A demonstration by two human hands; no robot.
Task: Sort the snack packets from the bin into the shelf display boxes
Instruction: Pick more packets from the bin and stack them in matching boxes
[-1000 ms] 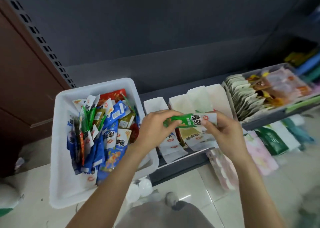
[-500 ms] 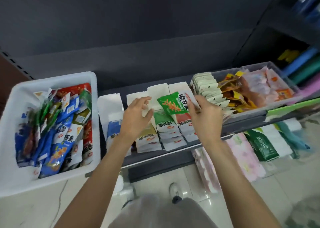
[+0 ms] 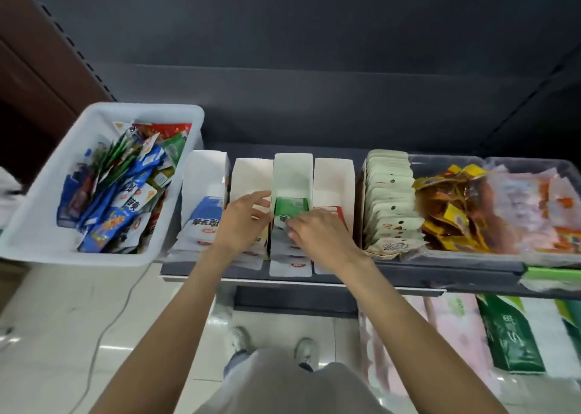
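- Green packet (image 3: 290, 207) is seen inside the third display box (image 3: 292, 168), counted from the left in a row of four white boxes on the shelf (image 3: 345, 280), lying on top of the stack already there.
- Right hand (image 3: 320, 237) is held at the packet's near edge with fingers curled onto it, apparently pinching or pressing it; which of the two cannot be told for certain.
- Left hand (image 3: 242, 221) is kept spread and loose, with fingertips at the wall between the second and third boxes, and nothing is gripped by it.
- White bin (image 3: 41, 212) is set at the far left, just beside the row of boxes, and is well filled with mixed blue, green and red packets, so most of the sorting is judged not yet done.
- Packets in the box are seen fanned toward the near edge; if the green packet is let go while only half seated, it could be carried forward over the slick stack and dropped off the shelf front.
- Thin card walls could be bent or shoved sideways if the left fingertips are pushed too hard, and the neighbouring stacks could be disturbed.
- Blue packet (image 3: 206, 221) and the red-marked stack in the fourth box (image 3: 333, 177) are close by, so a careless placement could be misfiled.
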